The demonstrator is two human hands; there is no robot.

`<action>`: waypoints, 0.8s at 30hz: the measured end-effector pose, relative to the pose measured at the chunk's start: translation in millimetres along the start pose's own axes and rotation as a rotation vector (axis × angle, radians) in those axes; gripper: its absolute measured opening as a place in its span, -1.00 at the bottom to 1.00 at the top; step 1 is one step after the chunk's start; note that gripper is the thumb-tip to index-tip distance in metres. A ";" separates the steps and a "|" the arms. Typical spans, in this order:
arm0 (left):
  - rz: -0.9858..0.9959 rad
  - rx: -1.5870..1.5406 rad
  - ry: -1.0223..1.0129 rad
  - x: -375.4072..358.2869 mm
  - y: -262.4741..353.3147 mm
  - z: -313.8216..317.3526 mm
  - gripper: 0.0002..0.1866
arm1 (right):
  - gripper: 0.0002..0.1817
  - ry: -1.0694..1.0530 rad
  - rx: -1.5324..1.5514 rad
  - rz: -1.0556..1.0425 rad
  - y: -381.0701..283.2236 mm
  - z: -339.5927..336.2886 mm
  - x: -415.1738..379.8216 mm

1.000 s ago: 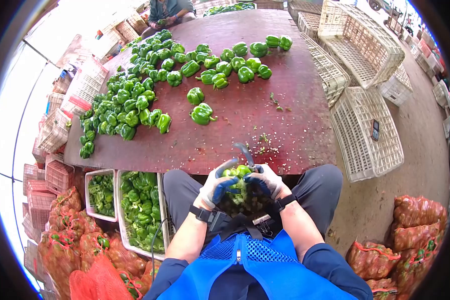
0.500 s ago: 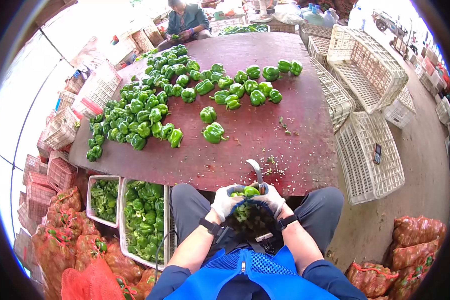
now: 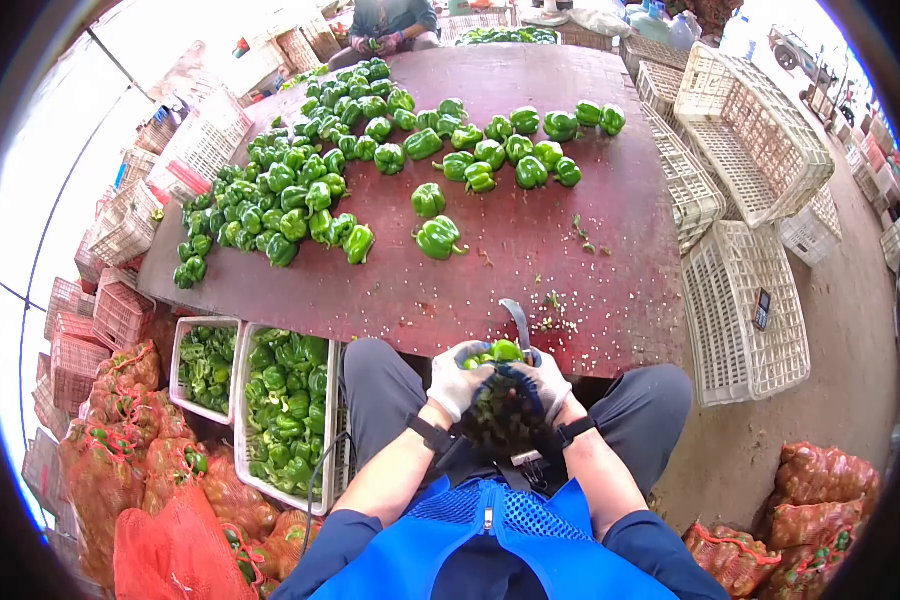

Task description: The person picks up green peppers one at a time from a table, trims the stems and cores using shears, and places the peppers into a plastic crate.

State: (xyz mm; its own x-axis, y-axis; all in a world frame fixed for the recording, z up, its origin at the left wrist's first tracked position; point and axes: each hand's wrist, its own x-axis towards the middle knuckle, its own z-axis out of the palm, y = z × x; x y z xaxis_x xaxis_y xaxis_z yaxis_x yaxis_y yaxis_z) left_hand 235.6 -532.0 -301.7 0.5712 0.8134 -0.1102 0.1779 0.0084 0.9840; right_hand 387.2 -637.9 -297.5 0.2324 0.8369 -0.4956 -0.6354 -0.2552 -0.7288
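Green pepper (image 3: 507, 350) is still sitting in my left hand (image 3: 458, 382), right hand (image 3: 543, 385) still gripping the knife (image 3: 518, 317), so yeah, still working it.

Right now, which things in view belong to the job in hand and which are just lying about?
In the job, apparently:
left hand and right hand
pepper between them
knife at the right hand
loose peppers
table

Lying about, apparently:
phone
crate under it
scraps on the table
tilted crate behind

Curved knife (image 3: 520, 322) juts beside the green pepper (image 3: 506, 351).
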 end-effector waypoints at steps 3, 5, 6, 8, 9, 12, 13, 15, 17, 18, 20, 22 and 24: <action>-0.121 -0.148 0.085 -2.7 -1.9 6.7 -0.65 | -0.66 0.006 -0.132 -0.171 11.5 -2.4 7.5; -0.259 -0.283 0.120 0.5 -2.5 7.5 -0.66 | -0.63 0.009 -0.167 -0.167 10.1 -2.1 3.1; -0.251 -0.347 0.105 -0.4 0.4 6.6 -0.69 | -0.60 0.010 -0.201 -0.174 8.5 0.4 1.5; -0.249 -0.342 0.124 0.0 6.9 8.9 -0.70 | -0.59 -0.005 -0.257 -0.245 12.2 -3.1 3.5; -0.248 -0.334 0.136 -1.4 9.4 9.7 -0.71 | -0.57 -0.014 -0.308 -0.320 15.1 -4.1 4.9; -0.298 -0.398 0.209 3.8 -16.5 10.1 -0.73 | -0.48 -0.066 -0.286 -0.297 12.9 -0.4 1.7; -0.356 -0.454 0.231 4.8 -17.0 9.5 -0.74 | -0.45 -0.082 -0.273 -0.296 7.5 5.0 -2.8; -0.312 -0.527 0.203 7.8 -28.2 9.0 -0.74 | -0.42 -0.079 -0.131 -0.314 6.8 14.8 -5.4; -0.282 -0.626 0.199 6.0 -25.0 8.4 -0.72 | -0.47 -0.107 0.083 -0.219 9.5 12.5 -1.2; -0.293 -0.702 0.203 5.2 -18.3 5.3 -0.72 | -0.48 -0.061 0.087 -0.221 8.0 12.3 -2.7; -0.283 -0.810 0.226 7.4 -13.7 -4.2 -0.71 | -0.49 0.042 0.084 -0.230 10.5 5.0 -0.2; -0.164 -0.722 0.249 3.3 5.2 -30.9 -0.70 | -0.50 0.046 0.067 -0.238 3.2 11.0 -5.7; -0.046 -0.686 0.310 -1.6 28.1 -69.0 -0.67 | -0.52 0.035 -0.033 -0.247 7.2 6.0 -1.6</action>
State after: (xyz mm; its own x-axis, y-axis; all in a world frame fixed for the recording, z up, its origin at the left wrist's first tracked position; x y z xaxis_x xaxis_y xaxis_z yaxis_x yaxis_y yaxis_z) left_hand 184.4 -492.9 -264.3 0.3055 0.9290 -0.2088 -0.4006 0.3243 0.8569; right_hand 377.9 -638.2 -299.1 0.4029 0.8588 -0.3164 -0.5319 -0.0616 -0.8446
